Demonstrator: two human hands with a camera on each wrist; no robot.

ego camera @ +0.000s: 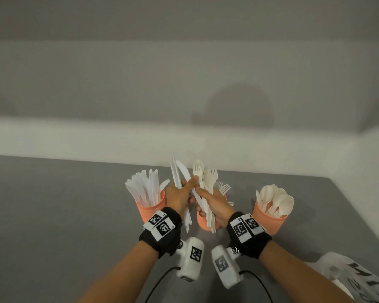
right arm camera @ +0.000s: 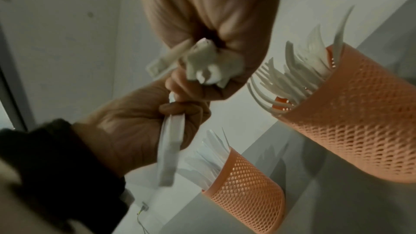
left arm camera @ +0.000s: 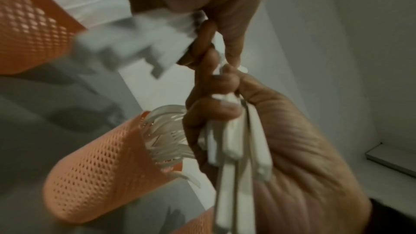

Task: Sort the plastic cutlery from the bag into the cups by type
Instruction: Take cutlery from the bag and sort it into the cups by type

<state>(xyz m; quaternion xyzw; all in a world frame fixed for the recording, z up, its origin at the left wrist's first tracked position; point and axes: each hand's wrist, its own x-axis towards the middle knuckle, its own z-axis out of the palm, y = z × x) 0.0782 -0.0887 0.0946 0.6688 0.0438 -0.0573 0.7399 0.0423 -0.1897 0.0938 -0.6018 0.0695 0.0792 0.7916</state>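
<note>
My left hand (ego camera: 183, 193) grips a few white plastic knives (ego camera: 176, 174), blades up. Beside it, touching, my right hand (ego camera: 209, 199) grips a bunch of cream forks and a spoon (ego camera: 206, 179). One serrated white knife (ego camera: 185, 171) slants between the two hands under both thumbs. Both hands hover over the middle orange mesh cup (ego camera: 202, 223) of forks. The left cup (ego camera: 150, 209) holds knives, the right cup (ego camera: 268, 219) spoons. The left wrist view shows the cream handles (left arm camera: 236, 140) in my right fist; the right wrist view shows the white knife handles (right arm camera: 168, 149) in my left fist.
The cups stand in a row on a grey table (ego camera: 64, 215) near a white wall. A white printed plastic bag (ego camera: 359, 278) lies at the table's front right. Cables trail from the wrist cameras toward me.
</note>
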